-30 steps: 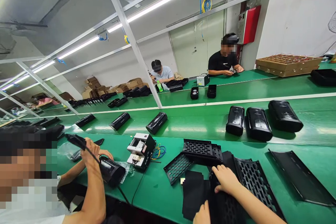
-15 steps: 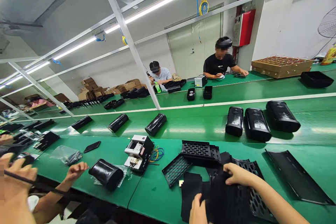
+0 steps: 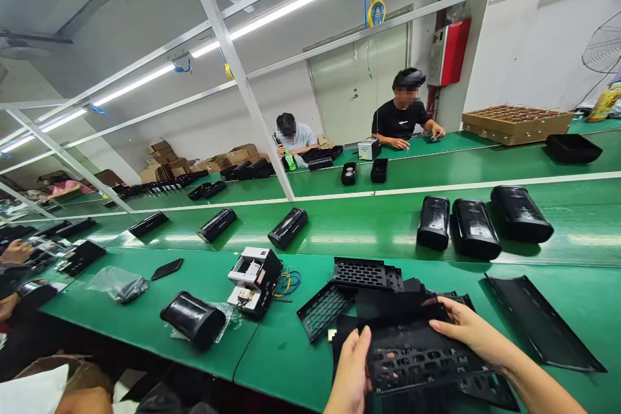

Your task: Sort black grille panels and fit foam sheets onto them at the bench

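My left hand (image 3: 350, 367) grips the left edge of a black perforated panel (image 3: 417, 359), thumb on top. My right hand (image 3: 468, 330) is closed around the panel's far right side, with its fingers partly hidden behind. A thin dark sheet (image 3: 392, 305) lies along the panel's upper part; whether it is attached, I cannot tell. Beneath and behind are more black perforated panels (image 3: 361, 273) and one leaning panel (image 3: 324, 314). To the right of my hands, a smooth curved black panel (image 3: 543, 323) rests on the green bench.
Three glossy black housings (image 3: 475, 229) stand on the green conveyor (image 3: 349, 226) beyond. On the bench to the left are a small white-and-black machine (image 3: 255, 281), a black housing (image 3: 191, 318) on plastic and a phone-like slab (image 3: 167, 268). Co-workers (image 3: 402, 116) sit across the line.
Both my hands have raised and tilted a perforated panel that was low among the dark sheets. The neighbour's arms at the left have drawn back out of the near foreground.
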Demonstrator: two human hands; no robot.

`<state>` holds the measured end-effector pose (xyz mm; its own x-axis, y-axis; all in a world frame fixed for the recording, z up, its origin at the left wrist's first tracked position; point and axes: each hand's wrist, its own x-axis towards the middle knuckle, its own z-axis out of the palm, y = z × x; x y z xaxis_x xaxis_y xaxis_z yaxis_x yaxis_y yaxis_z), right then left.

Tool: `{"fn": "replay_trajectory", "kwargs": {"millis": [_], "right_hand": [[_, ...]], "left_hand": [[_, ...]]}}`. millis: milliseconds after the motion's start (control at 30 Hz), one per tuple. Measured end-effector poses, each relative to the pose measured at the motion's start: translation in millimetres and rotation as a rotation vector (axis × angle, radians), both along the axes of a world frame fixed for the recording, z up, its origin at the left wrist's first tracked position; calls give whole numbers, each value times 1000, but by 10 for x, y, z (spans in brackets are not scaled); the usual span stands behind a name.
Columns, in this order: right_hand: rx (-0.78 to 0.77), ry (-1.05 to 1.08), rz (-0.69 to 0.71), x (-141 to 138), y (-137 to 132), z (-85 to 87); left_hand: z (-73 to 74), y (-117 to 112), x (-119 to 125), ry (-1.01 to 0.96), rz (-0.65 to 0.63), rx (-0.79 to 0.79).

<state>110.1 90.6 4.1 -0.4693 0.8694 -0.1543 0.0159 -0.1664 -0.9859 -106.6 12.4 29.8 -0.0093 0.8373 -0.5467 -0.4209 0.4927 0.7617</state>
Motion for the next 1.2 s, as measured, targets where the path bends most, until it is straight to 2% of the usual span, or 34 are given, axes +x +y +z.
{"fn": "replay_trajectory", "kwargs": {"millis": [133,267,400,633,700,767,900,1033,1200], "right_hand": [[70,-98,-77,68,-117,67],[-37,-77,-114,97,-165,38],[-120,-31,-75,53,-197,5],[13,-115,-58,143,-269,78],[17,-99,-10,174,-288,107],[10,-78,9,178,-302,121],[-71,-122,-76,121,-313,107],[-87,-94,-106,69,-313,93],[11,-133,-166,80,-311,126]], "left_hand": [[45,-1,17,122,-66,131],[-22,-52,-21,139,-113,75],[-31,-88,-21,140,-188,95],[91,-117,-75,-27,-286,174],[116,-124,-77,-18,-271,147],[120,-121,-62,-5,-201,129],[75,-92,-21,41,-86,123],[40,-80,-15,106,-109,88],[123,-109,-48,-40,-158,145]]}}
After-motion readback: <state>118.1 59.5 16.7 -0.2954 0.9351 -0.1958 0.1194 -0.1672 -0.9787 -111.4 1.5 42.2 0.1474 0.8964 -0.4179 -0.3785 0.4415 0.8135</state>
